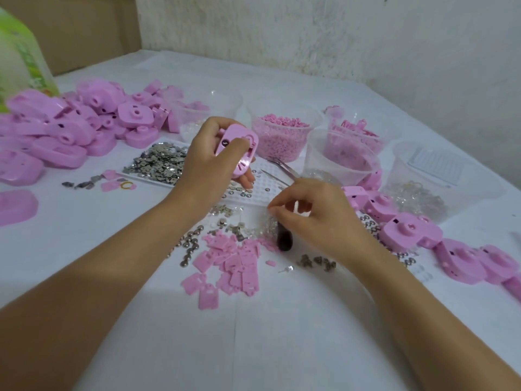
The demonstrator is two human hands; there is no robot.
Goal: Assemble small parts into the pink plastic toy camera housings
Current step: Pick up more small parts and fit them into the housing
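Note:
My left hand (210,159) grips a pink camera housing (241,148), lifted above the table and tilted, its open inside facing me. Lower and to the right, my right hand (307,213) has thumb and forefinger pinched together over a small pile of clear parts (266,228); whatever sits between the fingertips is too small to see. A dark-handled tool (283,241) lies just under that hand. Flat pink plates (231,266) and round metal discs (191,242) are scattered in front of me.
A heap of pink housings (70,128) fills the left; more housings (408,230) line the right. Clear tubs (284,131) of pink parts stand behind. A tray of silver pieces (158,165), a white pegged tray (262,179) and tweezers (282,167) lie mid-table.

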